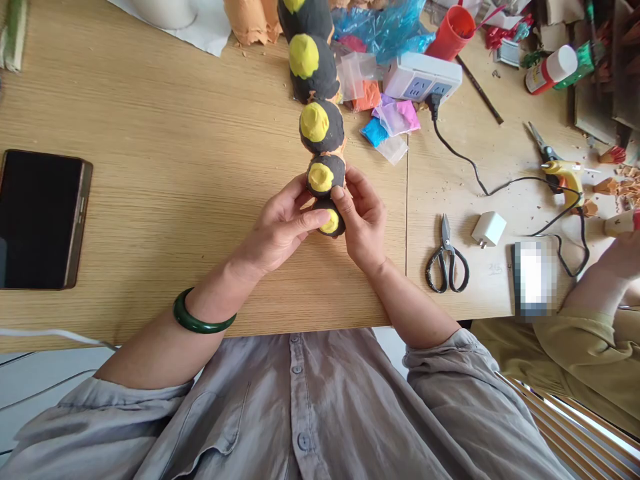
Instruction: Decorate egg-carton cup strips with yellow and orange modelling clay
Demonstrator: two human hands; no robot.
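A chain of black clay balls with yellow spots (pixel 320 123) runs down the middle of the wooden table (pixel 165 153), shrinking toward me. My left hand (pixel 277 227) and my right hand (pixel 363 217) close on the smallest, nearest ball (pixel 331 220) from either side, fingertips pinching it. The left thumb presses its yellow spot. The right fingertips also touch the second ball (pixel 325 175). A green bangle (pixel 200 320) sits on my left wrist.
A dark tablet (pixel 40 217) lies at the left. Black scissors (pixel 447 260), a white charger (pixel 489 229), a yellow glue gun (pixel 563 175), a power strip (pixel 423 77) and coloured clay bags (pixel 393 120) lie to the right. Another person's arm (pixel 595 287) rests at the right edge.
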